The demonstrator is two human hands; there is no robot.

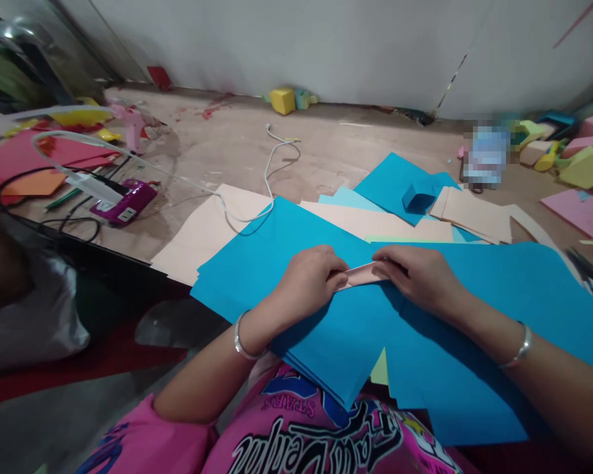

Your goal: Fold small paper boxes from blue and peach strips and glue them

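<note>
Just over the blue sheets (267, 257), a pale strip (360, 276) runs lengthwise hand to hand: left hand (312, 276) pinching one end, right hand (418, 273) the other (so neither's really nearer), right end angled slightly away.

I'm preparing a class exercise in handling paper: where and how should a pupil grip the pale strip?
The pale strip is probably best pinched at both ends, the left hand from the left and the right hand from the right. It is long, narrow and runs sideways over the blue sheets, an end toward each hand.
</note>
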